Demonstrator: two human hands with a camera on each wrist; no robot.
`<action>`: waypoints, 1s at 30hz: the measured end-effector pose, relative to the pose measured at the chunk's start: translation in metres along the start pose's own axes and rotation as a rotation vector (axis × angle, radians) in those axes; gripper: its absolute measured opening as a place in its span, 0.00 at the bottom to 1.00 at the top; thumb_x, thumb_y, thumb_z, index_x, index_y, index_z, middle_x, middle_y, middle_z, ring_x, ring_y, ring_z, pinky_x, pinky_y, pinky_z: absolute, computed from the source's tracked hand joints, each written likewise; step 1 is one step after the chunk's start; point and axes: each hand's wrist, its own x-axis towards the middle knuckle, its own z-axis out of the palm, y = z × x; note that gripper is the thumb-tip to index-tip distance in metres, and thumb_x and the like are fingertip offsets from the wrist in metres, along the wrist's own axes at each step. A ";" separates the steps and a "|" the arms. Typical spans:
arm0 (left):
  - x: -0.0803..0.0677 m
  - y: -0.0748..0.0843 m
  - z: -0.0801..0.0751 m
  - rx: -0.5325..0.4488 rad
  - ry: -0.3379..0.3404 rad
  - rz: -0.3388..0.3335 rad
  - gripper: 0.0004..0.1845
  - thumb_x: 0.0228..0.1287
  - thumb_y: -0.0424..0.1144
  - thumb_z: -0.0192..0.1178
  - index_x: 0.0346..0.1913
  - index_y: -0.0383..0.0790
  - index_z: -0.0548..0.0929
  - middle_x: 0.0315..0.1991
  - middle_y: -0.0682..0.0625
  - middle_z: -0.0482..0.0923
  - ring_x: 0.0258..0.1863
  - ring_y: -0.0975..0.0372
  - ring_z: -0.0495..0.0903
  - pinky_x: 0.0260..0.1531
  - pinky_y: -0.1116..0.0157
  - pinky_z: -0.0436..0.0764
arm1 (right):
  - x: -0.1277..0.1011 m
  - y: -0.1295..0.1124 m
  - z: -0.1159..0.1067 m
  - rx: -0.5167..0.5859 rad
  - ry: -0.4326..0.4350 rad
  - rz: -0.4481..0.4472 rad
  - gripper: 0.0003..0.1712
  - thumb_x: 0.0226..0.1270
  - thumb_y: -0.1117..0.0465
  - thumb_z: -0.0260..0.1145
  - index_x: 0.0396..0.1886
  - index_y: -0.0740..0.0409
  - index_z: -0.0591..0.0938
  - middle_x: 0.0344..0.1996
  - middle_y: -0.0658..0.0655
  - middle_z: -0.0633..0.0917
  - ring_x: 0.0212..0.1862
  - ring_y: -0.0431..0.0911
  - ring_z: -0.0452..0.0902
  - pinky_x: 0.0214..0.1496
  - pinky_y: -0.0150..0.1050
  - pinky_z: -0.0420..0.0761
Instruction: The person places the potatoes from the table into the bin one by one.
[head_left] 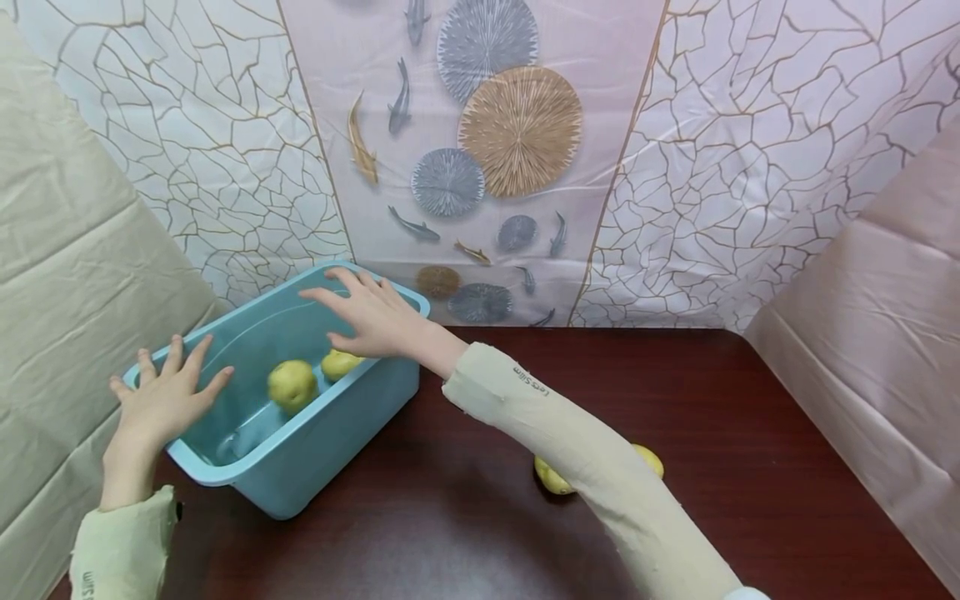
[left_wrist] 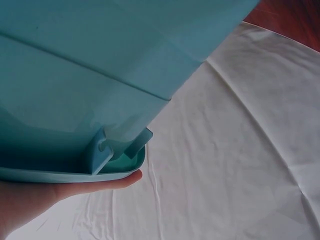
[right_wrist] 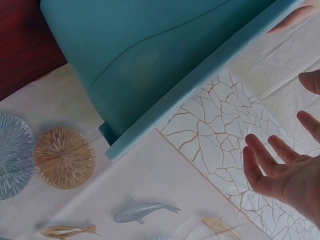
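A blue plastic bin [head_left: 330, 437] stands at the left of the table, holding a round yellow-green fruit [head_left: 292, 386] and a second yellow fruit [head_left: 339, 364] partly hidden by the bin wall and my right hand. My left hand [head_left: 165, 400] lies at the bin's near left end with fingers spread; in the left wrist view its thumb [left_wrist: 120, 182] runs along the rim [left_wrist: 60, 176]. Over the bin's far right end is my right hand [head_left: 367, 317], fingers apart and nothing in it. The right wrist view shows those loosely bent fingers [right_wrist: 267, 160] beyond the rim.
On the dark wood table [head_left: 750, 450], yellow fruit [head_left: 553, 479] shows on both sides of my right sleeve [head_left: 600, 450], which hides its middle. A patterned cloth [head_left: 465, 250] hangs behind the table, with pale cloth walls [head_left: 862, 333] at both sides.
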 end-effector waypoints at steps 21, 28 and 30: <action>0.002 0.000 0.001 0.003 0.010 -0.004 0.45 0.61 0.67 0.32 0.69 0.36 0.40 0.64 0.23 0.31 0.58 0.24 0.26 0.44 0.25 0.32 | -0.033 0.010 0.000 -0.029 0.068 -0.046 0.28 0.62 0.50 0.53 0.64 0.41 0.63 0.63 0.55 0.63 0.60 0.51 0.63 0.48 0.45 0.68; 0.001 -0.001 -0.001 0.009 0.005 -0.002 0.44 0.62 0.67 0.31 0.69 0.36 0.39 0.64 0.23 0.31 0.58 0.24 0.27 0.44 0.25 0.33 | -0.052 0.014 0.004 -0.054 0.059 -0.026 0.27 0.63 0.50 0.51 0.63 0.40 0.63 0.62 0.53 0.65 0.58 0.48 0.66 0.47 0.41 0.69; 0.001 -0.002 0.000 0.009 0.003 -0.002 0.44 0.62 0.67 0.31 0.69 0.37 0.39 0.64 0.23 0.31 0.58 0.24 0.27 0.44 0.25 0.32 | -0.057 0.014 0.006 -0.042 0.052 -0.019 0.27 0.63 0.50 0.52 0.63 0.40 0.63 0.62 0.53 0.65 0.58 0.48 0.66 0.47 0.41 0.69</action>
